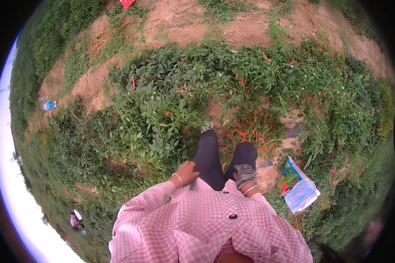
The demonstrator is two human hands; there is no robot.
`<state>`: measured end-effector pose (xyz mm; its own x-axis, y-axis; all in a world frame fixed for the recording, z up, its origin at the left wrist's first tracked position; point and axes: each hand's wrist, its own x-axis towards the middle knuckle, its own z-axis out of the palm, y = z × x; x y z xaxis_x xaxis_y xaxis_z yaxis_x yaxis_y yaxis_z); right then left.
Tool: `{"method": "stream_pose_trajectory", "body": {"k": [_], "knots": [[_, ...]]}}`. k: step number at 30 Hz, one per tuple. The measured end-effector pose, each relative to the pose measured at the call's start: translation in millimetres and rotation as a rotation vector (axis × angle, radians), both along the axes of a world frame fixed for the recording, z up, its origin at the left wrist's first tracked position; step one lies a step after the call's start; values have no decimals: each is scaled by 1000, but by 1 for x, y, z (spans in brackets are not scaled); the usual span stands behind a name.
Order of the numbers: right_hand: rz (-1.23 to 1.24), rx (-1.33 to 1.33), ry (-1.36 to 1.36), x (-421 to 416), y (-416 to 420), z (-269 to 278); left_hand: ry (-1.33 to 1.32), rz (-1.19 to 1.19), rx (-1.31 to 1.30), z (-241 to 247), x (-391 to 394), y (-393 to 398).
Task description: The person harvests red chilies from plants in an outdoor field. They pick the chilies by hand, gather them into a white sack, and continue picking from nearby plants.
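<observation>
My left hand (186, 173), bare with a bracelet at the wrist, touches my dark trousers (211, 157) at the left thigh, by the hem of my pink checked shirt (204, 210). Whether its fingers pinch the cloth cannot be made out. On my right thigh lies my right hand (245, 175) in a grey knitted glove, its fingers partly hidden. Picked-looking red chili peppers (242, 133) lie scattered on the grass and soil before my right knee. Leafy chili plants (191, 75) with red fruit and small white flowers spread ahead of me.
A printed plastic sack (298, 190) lies on the ground to my right. Dark plastic film (294, 130) shows in the soil nearby. Beyond the plants runs bare earth (184, 29). A clear bottle with a blue label (48, 105) lies far left; another person (75, 221) is among plants behind left.
</observation>
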<state>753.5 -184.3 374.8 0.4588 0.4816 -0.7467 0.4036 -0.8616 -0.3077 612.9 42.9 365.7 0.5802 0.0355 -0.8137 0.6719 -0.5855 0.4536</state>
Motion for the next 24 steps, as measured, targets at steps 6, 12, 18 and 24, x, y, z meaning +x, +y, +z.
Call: {"method": "stream_pose_trajectory", "body": {"k": [6,12,18,24], "knots": [[-72,78,-23,37,34,26,-83,-12,-64,3,6,25],[219,-197,143,38,60,-7,-102,31,-30,-9,30,34],[438,-12,277,62,35,-59,-117,14,-153,11,44,39],[850,428,856,83,27,-40,-28,-44,-551,61,27,42]]}}
